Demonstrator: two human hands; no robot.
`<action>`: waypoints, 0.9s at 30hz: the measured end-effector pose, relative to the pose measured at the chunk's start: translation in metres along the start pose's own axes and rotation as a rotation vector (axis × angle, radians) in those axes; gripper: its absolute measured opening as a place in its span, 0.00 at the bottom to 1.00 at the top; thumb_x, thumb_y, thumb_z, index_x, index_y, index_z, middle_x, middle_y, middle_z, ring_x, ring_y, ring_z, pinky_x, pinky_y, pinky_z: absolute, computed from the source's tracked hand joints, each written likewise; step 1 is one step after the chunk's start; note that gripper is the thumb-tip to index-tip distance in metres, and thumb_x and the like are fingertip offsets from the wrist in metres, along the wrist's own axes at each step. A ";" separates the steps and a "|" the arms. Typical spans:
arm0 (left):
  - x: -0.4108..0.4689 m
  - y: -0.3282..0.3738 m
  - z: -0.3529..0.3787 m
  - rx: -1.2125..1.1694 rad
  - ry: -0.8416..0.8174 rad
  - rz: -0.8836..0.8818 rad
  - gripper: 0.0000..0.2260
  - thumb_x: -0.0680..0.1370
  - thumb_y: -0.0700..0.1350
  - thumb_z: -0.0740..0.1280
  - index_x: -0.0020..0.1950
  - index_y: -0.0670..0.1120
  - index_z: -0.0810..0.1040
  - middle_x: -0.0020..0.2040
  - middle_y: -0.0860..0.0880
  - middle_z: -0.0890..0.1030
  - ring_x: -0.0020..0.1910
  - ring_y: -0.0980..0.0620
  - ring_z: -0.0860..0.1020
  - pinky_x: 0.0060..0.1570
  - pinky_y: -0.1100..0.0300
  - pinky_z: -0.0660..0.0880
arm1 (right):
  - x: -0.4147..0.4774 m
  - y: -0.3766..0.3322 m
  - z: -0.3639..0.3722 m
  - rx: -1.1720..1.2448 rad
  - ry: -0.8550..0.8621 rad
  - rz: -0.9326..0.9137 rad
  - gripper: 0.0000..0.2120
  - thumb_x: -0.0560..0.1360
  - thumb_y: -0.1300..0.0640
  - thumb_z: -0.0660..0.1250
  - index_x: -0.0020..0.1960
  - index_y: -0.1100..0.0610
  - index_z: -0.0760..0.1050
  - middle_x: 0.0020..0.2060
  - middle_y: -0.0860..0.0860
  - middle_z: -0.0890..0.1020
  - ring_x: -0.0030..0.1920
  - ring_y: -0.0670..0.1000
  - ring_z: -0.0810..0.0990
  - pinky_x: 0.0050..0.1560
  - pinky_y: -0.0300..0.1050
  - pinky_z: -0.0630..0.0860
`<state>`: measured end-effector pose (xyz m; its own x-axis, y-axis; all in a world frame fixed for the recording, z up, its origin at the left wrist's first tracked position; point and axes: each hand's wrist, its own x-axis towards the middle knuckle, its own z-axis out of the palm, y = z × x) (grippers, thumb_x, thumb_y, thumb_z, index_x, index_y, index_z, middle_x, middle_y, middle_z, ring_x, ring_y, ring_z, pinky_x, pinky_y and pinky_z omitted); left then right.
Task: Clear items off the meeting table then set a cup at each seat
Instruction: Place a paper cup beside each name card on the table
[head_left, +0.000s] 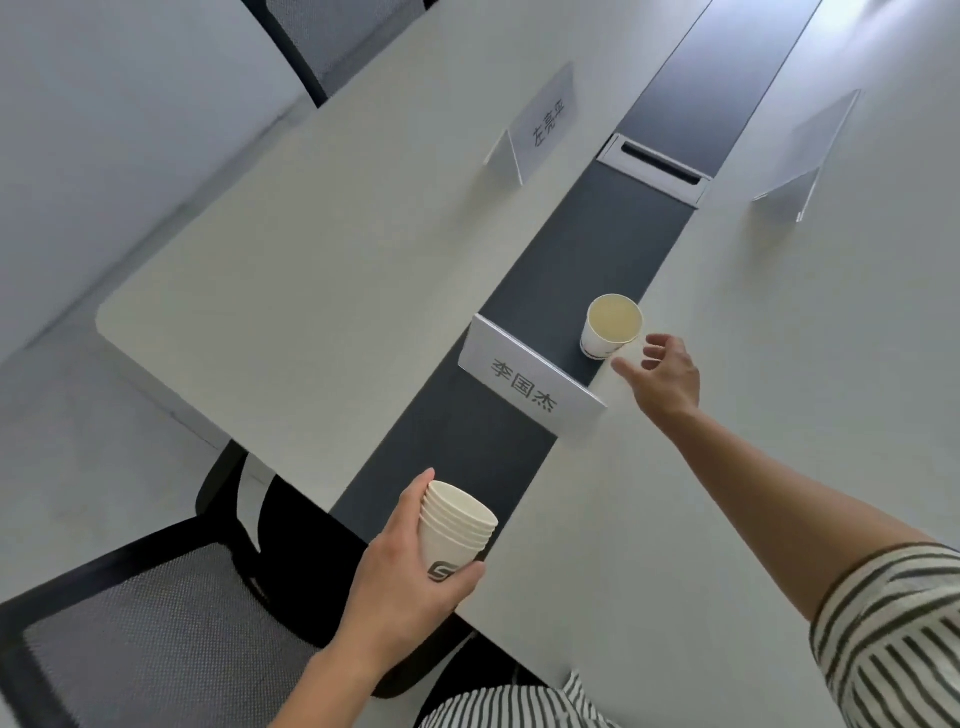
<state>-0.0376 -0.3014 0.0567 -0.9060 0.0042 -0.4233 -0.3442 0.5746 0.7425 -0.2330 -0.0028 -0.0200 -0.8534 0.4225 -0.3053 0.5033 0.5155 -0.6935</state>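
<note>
My left hand (402, 582) grips a stack of several nested white paper cups (454, 527) with a grey logo, held over the near end of the meeting table (322, 270). A single white paper cup (612, 327) stands upright on the table's dark centre strip (613, 228), just behind a name card (530, 384). My right hand (662, 376) hovers just right of that cup, fingers spread and empty, not touching it.
A second name card (540, 122) stands farther up the left side, and a clear one (808, 156) on the right side. A grey cable box (655, 167) sits in the centre strip. A black mesh chair (150, 623) is at the lower left; another chair (306, 41) at the top.
</note>
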 end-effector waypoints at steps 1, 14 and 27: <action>0.003 0.006 -0.001 0.012 -0.006 0.034 0.43 0.61 0.63 0.72 0.72 0.64 0.55 0.56 0.66 0.73 0.53 0.63 0.74 0.51 0.65 0.73 | -0.009 0.000 -0.010 0.008 0.004 -0.019 0.24 0.69 0.49 0.74 0.62 0.55 0.74 0.53 0.50 0.81 0.54 0.51 0.81 0.55 0.49 0.78; -0.020 0.068 0.037 0.125 -0.235 0.448 0.38 0.63 0.59 0.74 0.68 0.65 0.60 0.53 0.64 0.75 0.52 0.59 0.76 0.52 0.57 0.77 | -0.221 0.032 -0.140 0.252 -0.044 -0.135 0.03 0.72 0.56 0.73 0.44 0.50 0.81 0.35 0.48 0.85 0.39 0.50 0.85 0.40 0.45 0.79; -0.132 0.111 0.159 0.344 -0.621 0.830 0.38 0.64 0.55 0.75 0.69 0.67 0.60 0.61 0.64 0.75 0.54 0.62 0.75 0.54 0.65 0.74 | -0.378 0.158 -0.192 0.526 0.046 0.071 0.03 0.69 0.59 0.77 0.41 0.54 0.83 0.33 0.47 0.84 0.33 0.40 0.79 0.34 0.31 0.73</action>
<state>0.0833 -0.1082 0.1128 -0.5088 0.8528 -0.1177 0.4913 0.3999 0.7737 0.1950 0.0620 0.1113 -0.8072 0.4810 -0.3423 0.4133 0.0465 -0.9094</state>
